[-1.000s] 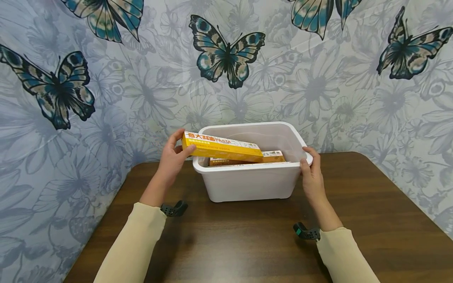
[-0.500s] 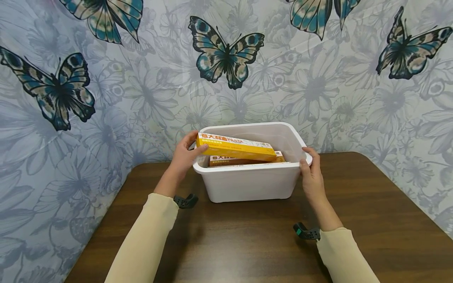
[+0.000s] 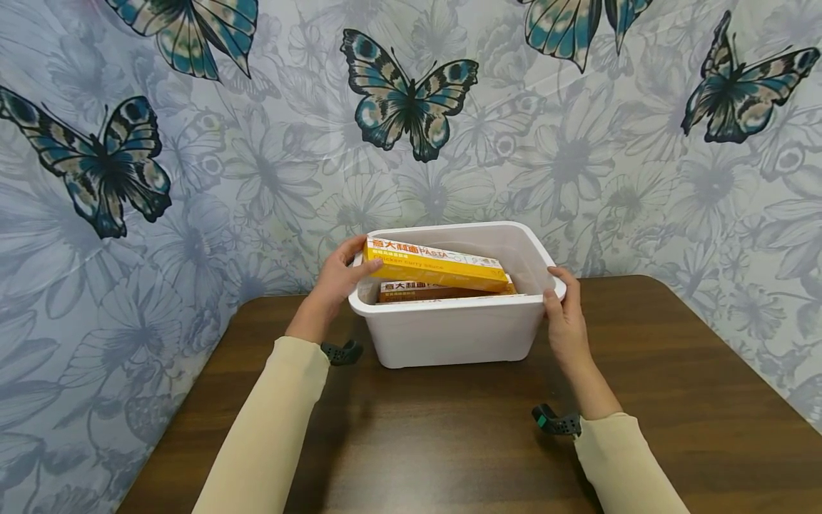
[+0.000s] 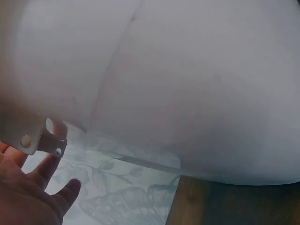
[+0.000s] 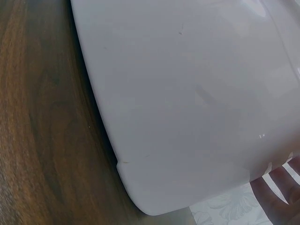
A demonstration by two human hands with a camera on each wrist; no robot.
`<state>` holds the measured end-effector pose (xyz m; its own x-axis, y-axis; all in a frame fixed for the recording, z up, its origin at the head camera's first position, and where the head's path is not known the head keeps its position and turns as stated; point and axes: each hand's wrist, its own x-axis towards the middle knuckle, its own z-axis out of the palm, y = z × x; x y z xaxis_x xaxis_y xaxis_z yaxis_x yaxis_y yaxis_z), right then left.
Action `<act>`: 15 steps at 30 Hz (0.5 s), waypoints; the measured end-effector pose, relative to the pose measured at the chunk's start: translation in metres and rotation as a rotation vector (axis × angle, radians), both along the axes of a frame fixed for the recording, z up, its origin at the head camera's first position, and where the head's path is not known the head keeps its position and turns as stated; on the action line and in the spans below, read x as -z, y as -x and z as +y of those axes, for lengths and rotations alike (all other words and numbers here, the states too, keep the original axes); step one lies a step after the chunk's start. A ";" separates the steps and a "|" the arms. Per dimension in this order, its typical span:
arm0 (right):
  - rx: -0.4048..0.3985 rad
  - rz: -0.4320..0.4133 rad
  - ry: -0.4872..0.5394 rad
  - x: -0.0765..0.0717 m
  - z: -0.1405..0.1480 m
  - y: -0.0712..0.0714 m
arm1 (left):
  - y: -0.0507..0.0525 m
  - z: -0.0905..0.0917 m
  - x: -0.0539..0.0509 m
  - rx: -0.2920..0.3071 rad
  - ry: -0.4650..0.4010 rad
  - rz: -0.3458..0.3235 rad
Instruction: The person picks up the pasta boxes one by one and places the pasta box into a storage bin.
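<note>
My left hand pinches the left end of a yellow pasta box between thumb and fingers. The box lies tilted across the white plastic tub, its left end raised at the rim and its right end lower, inside. Beneath it a brown-orange pasta box shows in part; the tub's front wall hides the rest. On the right, my right hand grips the tub's rim, thumb in front. Both wrist views are mostly filled by the tub's outer wall; there the left fingers and right fingers show beside it.
The tub stands on a dark brown wooden table, near its back edge. Behind rises a wall covering with flowers and butterflies. Dark bands sit on both wrists.
My left hand has moved right with the yellow pasta box, bringing it further over and into the tub. My right hand has stayed on the rim.
</note>
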<state>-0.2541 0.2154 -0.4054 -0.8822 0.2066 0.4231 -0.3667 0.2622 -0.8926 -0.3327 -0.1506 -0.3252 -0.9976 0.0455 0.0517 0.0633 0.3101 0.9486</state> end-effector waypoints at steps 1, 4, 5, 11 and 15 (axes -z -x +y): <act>0.002 0.005 -0.003 0.000 0.000 0.000 | 0.001 0.000 0.000 0.006 0.001 -0.002; 0.001 0.023 -0.005 0.001 0.001 0.001 | 0.005 -0.001 0.000 0.022 0.009 -0.007; 0.000 0.029 -0.005 0.001 0.001 0.002 | 0.007 -0.001 0.000 0.026 0.013 -0.007; -0.009 0.043 -0.003 0.001 0.002 0.002 | 0.009 -0.002 0.000 0.048 0.052 0.008; -0.020 0.043 0.003 0.001 0.001 0.002 | 0.007 -0.001 0.002 0.051 0.046 0.026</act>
<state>-0.2556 0.2167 -0.4068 -0.8673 0.1905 0.4599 -0.4096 0.2520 -0.8768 -0.3398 -0.1520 -0.3269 -0.9923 0.0993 0.0742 0.1046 0.3490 0.9313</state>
